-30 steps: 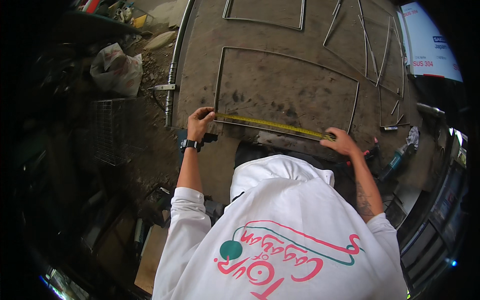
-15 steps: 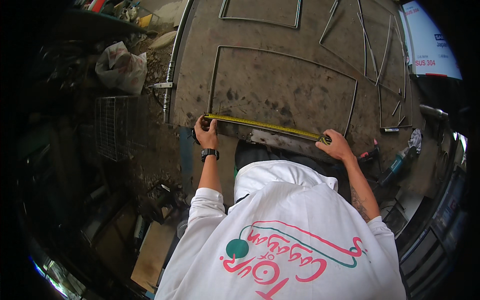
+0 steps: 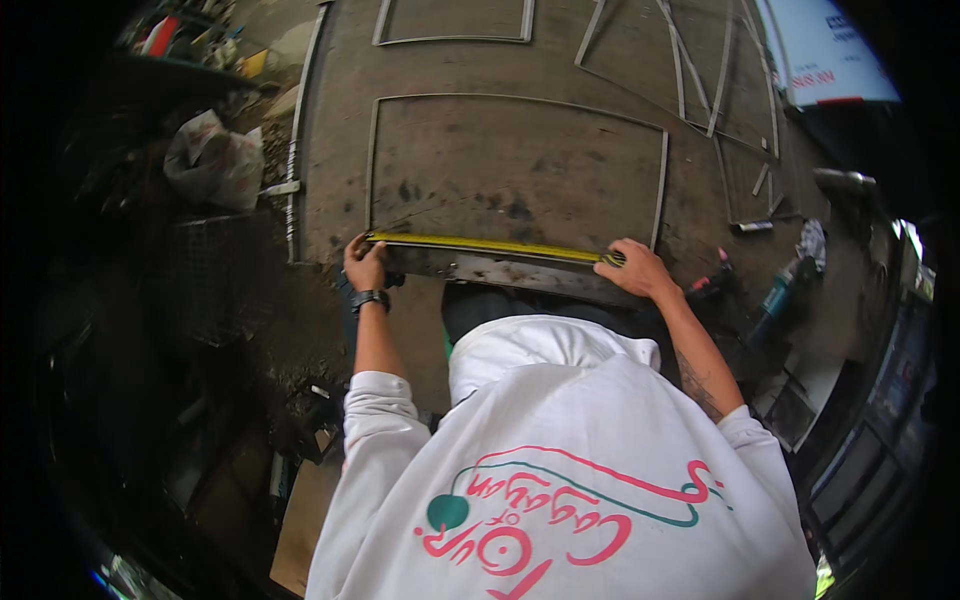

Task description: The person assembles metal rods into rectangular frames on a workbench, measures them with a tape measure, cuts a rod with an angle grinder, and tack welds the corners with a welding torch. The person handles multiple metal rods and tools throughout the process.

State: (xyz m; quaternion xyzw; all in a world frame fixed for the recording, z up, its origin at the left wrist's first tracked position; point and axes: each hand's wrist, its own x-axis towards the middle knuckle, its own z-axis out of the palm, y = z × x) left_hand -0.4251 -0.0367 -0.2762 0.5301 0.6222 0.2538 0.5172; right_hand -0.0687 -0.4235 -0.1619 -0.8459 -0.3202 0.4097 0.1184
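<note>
A yellow tape measure [image 3: 490, 246] is pulled out along the near side of a thin rectangular metal frame [image 3: 371, 165], which lies flat on the stained worktable [image 3: 520, 155]. My left hand [image 3: 364, 264], with a dark watch on its wrist, pinches the blade's end at the frame's near left corner. At the other end my right hand [image 3: 637, 268] is closed around the tape's case, close to the near right corner. The fingers of the right hand cover most of the case.
Beyond lies another metal frame [image 3: 455, 40]. Several loose thin bars [image 3: 708, 90] are at the far right. A teal power tool [image 3: 775, 293] and a red-and-black tool [image 3: 712, 280] sit right of my right hand. A whitish plastic bag [image 3: 212, 160] is on the ground left of the table.
The whole scene has shifted left in the picture as the view moved. Both hands keep their hold on the tape measure, which stays stretched along the frame's near side.
</note>
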